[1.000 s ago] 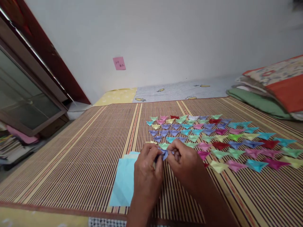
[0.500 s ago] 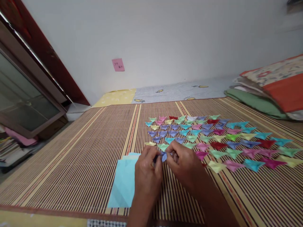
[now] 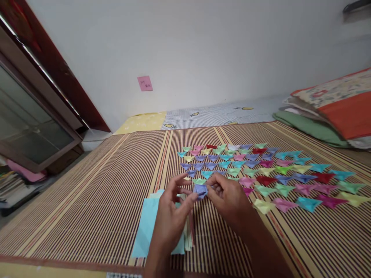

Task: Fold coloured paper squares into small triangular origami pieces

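Observation:
A small folded purple paper piece [image 3: 199, 190] is held up between my hands over the striped mat. The fingers of my right hand [image 3: 227, 195] pinch its right side. My left hand [image 3: 174, 210] is at its left, thumb and fingers spread apart, the thumb tip beside the paper's lower left edge. Beneath and left of my left hand lies a stack of paper sheets with a light blue one [image 3: 146, 224] on top. Rows of small folded paper shapes in many colours, such as a red one [image 3: 324, 177], stand beyond and right of my hands.
The striped mat [image 3: 101, 200] covers the bed. Pillows and folded cloth [image 3: 344, 104] are stacked at the right. A pink note [image 3: 145, 83] is on the wall. At the left stands a glass-panelled cabinet [image 3: 31, 112], with books and papers [image 3: 14, 185] below.
My left hand has opened and moved a little left, off the purple paper, which now shows more of its surface. More of the paper stack is visible. The view has shifted slightly.

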Tool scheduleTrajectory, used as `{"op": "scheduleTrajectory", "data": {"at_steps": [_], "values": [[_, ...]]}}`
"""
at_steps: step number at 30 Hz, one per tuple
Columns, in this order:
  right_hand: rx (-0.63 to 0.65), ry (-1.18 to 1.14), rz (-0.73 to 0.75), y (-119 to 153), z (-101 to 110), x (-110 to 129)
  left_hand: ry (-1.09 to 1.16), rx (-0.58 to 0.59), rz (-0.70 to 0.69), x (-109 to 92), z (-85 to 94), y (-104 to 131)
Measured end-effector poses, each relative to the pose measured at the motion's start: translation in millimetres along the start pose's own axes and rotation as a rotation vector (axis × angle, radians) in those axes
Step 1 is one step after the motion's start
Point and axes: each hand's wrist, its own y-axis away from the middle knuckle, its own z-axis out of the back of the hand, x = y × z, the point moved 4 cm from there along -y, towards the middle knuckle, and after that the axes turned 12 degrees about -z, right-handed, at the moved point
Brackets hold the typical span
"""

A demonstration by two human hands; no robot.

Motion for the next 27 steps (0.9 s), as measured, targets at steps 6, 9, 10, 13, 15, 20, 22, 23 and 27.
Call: {"op": "scheduleTrajectory", "data": {"at_steps": [6, 9, 10, 13, 15, 20, 22, 23, 27], "values": [[-0.017, -0.049, 0.007, -0.6, 1.7, 0.8, 0.283, 0.103, 0.143, 13.7, -2.8, 1.4], [-0.014, -0.072, 0.018, 0.3, -1.5, 2.2, 0.321, 0.094, 0.157, 16.2, -12.8, 1.4], [-0.002, -0.087, 0.021, 0.7, -2.8, 2.7, 0.326, 0.083, 0.159, 16.7, -15.3, 1.1], [0.045, -0.117, 0.022, 1.8, -5.6, 4.0, 0.329, 0.033, 0.172, 19.3, -18.3, -0.6], [0.059, -0.098, 0.026, 2.5, -6.0, 5.1, 0.333, 0.006, 0.182, 22.0, -17.8, -1.8], [0.041, 0.018, 0.075, 4.6, -5.9, 9.1, 0.329, -0.016, 0.191, 25.8, -16.4, -2.6], [0.006, 0.045, 0.100, 5.7, -5.7, 11.2, 0.331, -0.017, 0.187, 25.6, -16.5, -2.5], [-0.011, 0.046, 0.117, 6.2, -5.6, 12.4, 0.328, -0.017, 0.180, 25.2, -16.4, -2.6], [-0.017, 0.012, 0.230, 8.3, -6.4, 17.7, 0.324, -0.002, 0.162, 24.7, -15.6, -2.5]]}}
